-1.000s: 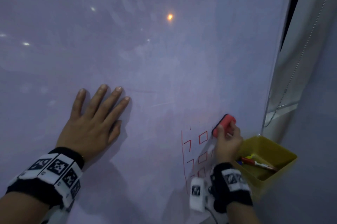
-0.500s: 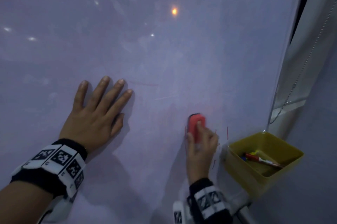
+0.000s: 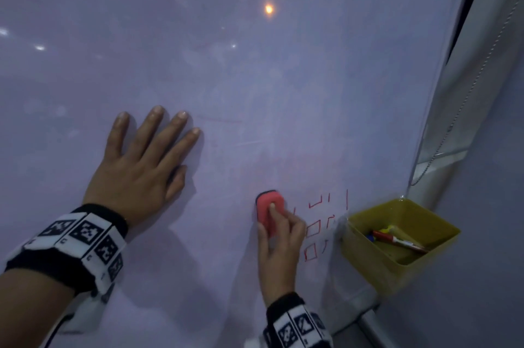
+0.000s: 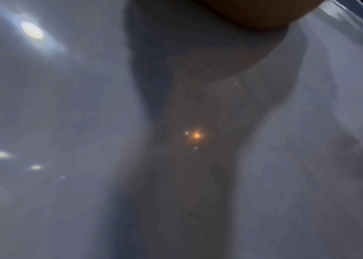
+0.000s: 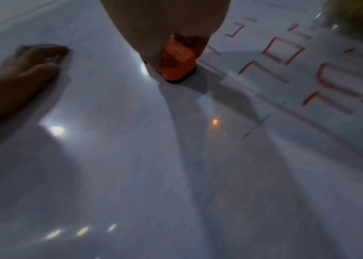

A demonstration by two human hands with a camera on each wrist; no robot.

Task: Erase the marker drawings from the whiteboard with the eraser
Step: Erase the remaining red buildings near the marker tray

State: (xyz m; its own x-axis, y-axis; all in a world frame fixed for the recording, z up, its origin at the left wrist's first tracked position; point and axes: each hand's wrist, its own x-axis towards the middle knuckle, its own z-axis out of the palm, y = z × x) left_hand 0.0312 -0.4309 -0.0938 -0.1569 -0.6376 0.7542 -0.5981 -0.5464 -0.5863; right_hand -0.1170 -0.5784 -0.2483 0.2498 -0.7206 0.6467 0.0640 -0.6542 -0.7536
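Observation:
A red eraser [image 3: 269,207] with a dark felt base lies flat against the whiteboard [image 3: 255,78]. My right hand [image 3: 279,237] grips it from below, fingers curled over its back; in the right wrist view the eraser [image 5: 177,61] shows under my fingers. Just right of the eraser are red marker drawings [image 3: 317,227]: small squares and broken line pieces, also seen as red marker drawings [image 5: 287,57] in the right wrist view. My left hand [image 3: 141,166] presses flat on the board to the left, fingers spread and straight. The left wrist view shows only blurred board.
A yellow tray [image 3: 368,265] hangs at the board's lower right corner, holding a red marker [image 3: 397,240] and other pens. Right of the board edge are a window frame and a beaded blind chain [image 3: 465,98]. Faint smears remain across the board's middle.
The eraser swept left from the drawings' top right edge, wiping the left lines and some squares. It now sits at the drawings' left side; the left hand stayed flat.

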